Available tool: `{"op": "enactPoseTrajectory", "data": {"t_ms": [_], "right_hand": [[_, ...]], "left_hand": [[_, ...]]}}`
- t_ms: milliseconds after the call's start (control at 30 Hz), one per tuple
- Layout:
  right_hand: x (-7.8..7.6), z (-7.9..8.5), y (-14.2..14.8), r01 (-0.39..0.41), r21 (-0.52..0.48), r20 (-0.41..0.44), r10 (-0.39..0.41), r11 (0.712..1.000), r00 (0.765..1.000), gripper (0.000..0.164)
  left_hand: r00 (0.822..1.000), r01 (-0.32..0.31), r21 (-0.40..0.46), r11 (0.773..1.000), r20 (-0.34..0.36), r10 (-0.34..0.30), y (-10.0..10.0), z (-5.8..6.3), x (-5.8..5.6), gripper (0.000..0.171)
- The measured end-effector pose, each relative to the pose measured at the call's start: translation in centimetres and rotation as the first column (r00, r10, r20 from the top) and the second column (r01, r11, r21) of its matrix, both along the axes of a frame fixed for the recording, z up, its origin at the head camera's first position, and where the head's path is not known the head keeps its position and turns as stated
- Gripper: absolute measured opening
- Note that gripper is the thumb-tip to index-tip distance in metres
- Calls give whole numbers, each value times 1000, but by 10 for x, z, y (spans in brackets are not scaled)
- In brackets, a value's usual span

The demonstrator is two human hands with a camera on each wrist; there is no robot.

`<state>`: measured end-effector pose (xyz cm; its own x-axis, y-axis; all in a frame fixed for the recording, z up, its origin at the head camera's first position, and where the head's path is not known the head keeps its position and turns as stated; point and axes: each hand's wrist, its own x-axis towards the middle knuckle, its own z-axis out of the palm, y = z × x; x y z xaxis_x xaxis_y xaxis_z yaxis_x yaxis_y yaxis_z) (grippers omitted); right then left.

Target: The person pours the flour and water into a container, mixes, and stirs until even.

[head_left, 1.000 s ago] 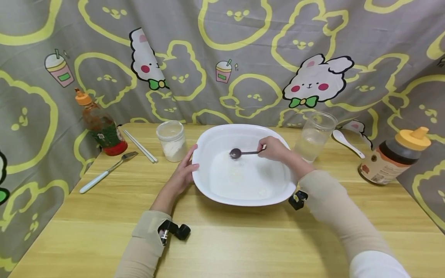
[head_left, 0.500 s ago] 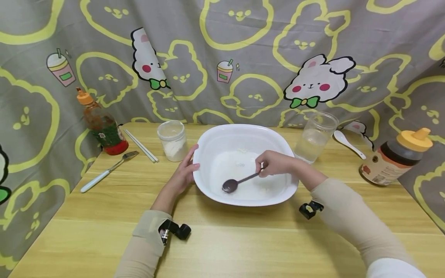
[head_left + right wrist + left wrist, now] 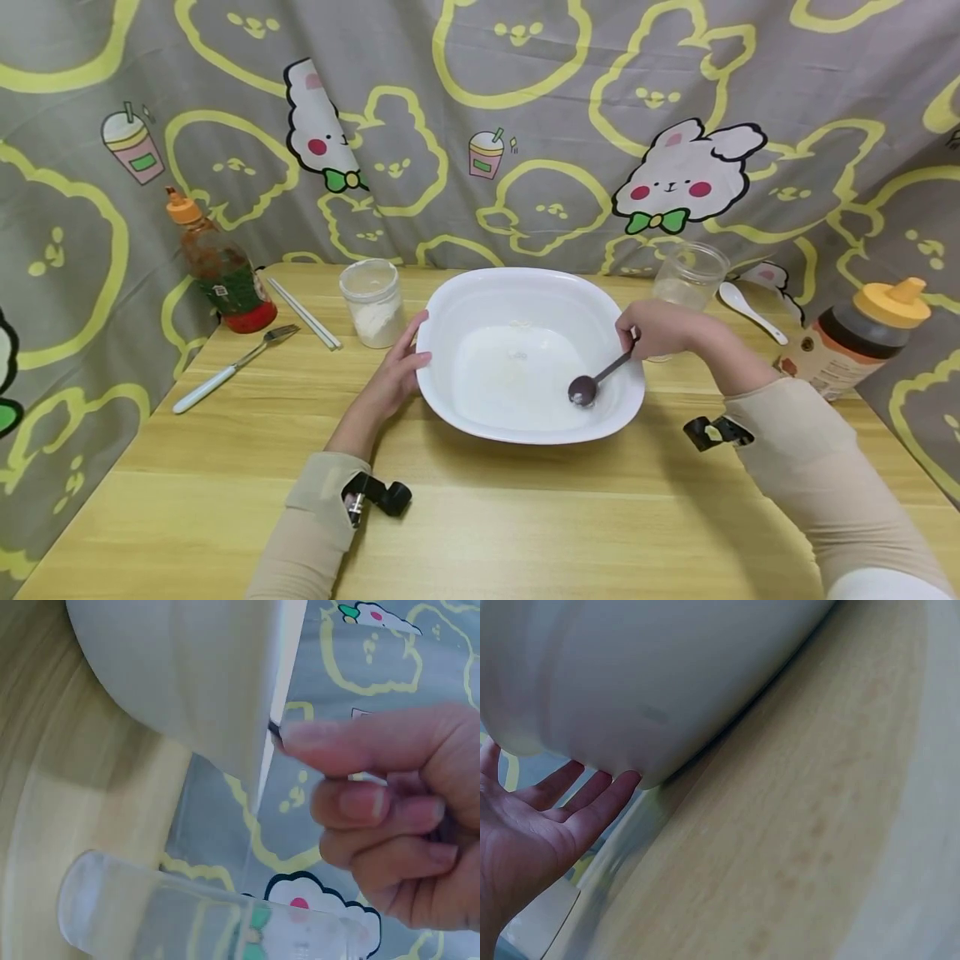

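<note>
A white rounded-rectangular basin (image 3: 480, 292) stands mid-table, with small pale marks on its floor. At its left side, my left hand (image 3: 393, 379) lies against the outside, fingers extended; in the left wrist view the fingertips (image 3: 628, 778) touch the outer wall. My right hand (image 3: 663, 329) pinches a dark brown spoon (image 3: 583, 390) near the end of its handle. The spoon's bowl is low inside the basin, toward the right, with a whitish glint in it. From the right wrist view, only the handle's tip (image 3: 275, 731) shows beyond the rim, between thumb and finger.
Left of the basin stand a jar of white powder (image 3: 375, 321), chopsticks (image 3: 303, 312), a fork (image 3: 236, 367) and a red sauce bottle (image 3: 225, 275). To the right are a clear jar (image 3: 693, 267), partly behind my hand, a white spoon (image 3: 753, 312) and a yellow-capped bottle (image 3: 870, 325).
My right hand has swept the spoon from the basin's middle to its front left, then across to the right side. The left hand and basin have stayed in place.
</note>
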<state>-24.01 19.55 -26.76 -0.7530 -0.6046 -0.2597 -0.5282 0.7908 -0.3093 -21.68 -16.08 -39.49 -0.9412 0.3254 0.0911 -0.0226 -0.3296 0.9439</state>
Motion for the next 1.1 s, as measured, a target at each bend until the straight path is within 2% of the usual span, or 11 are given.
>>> {"op": "enactPoseTrajectory", "data": {"t_ms": [167,367,500,600,833,967,1100], "right_hand": [[-12,-7,1,102,-26,-104,-104,994,989,15],[-27,-22,-7,210,-103,-191,-227,972,955,10],[-35,-33,-19,260,-160,-207,-290,952,934,8],[-40,-40,-31,269,-204,-213,-311,941,926,7],[-41,-54,-55,242,-303,-190,-307,922,932,6],[-39,-61,-65,218,-350,-128,-278,911,952,7],[-33,-61,-71,215,-366,-22,-240,905,971,6]], "left_hand": [[1000,0,2,1000,7,0,0,1,0,67],[1000,-2,6,1000,23,1,1,1,0,67],[1000,1,5,1000,25,-1,1,1,0,67],[1000,4,8,1000,30,-5,1,1,0,67],[999,11,19,1000,42,-11,1,2,1,66],[999,11,20,1000,32,-11,0,1,0,66],[1000,15,15,1000,13,-15,1,0,0,67]]}}
